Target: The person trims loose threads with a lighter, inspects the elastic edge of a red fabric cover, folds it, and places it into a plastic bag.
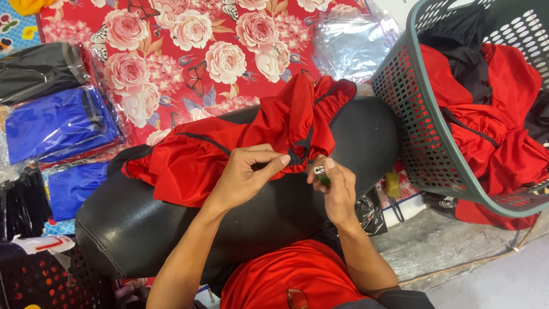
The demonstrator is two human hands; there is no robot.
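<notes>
Red garment pinched on a black cushion, a lighter at its edge.

The grey-green basket (412, 123) at the right holds a heap of red and black clothes (492, 109), some spilling through its side; at the left lie 2 blue garments in clear bags (57, 123) and a black one above them. The red garment (240, 143) lies across the black cushion (171, 217), its long axis running from lower left to upper right, the gathered end pointing up toward the basket. The left hand (246, 171) pinches a black trim of the garment between thumb and forefinger. The right hand (337, 189) is closed around a small green lighter (321, 173), its metal top pointing up-left, just beside the pinched trim.
</notes>
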